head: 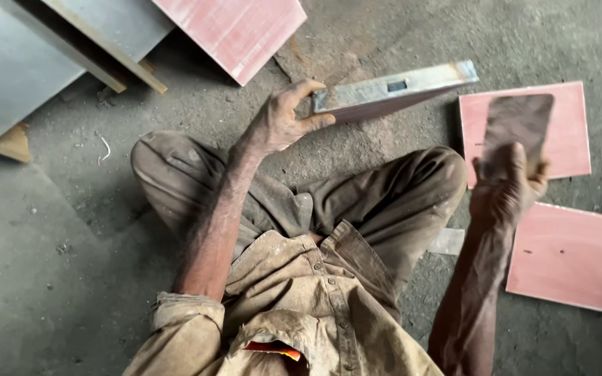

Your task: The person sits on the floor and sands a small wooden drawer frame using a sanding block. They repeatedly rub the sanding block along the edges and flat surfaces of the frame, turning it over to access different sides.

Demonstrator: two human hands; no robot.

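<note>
Person seated cross-legged on dusty concrete floor, left hand gripping the end of a flat grey-edged panel held on edge above the knees, right hand clasping a dark worn sheet, pink square boards lying flat just beside it, another pink board leaning beyond

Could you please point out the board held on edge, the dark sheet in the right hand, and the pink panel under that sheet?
Board held on edge (398, 87), head view, grey edge face.
Dark sheet (518, 122), head view, middle of sheet.
Pink panel (573, 132), head view, bare right part.
</note>
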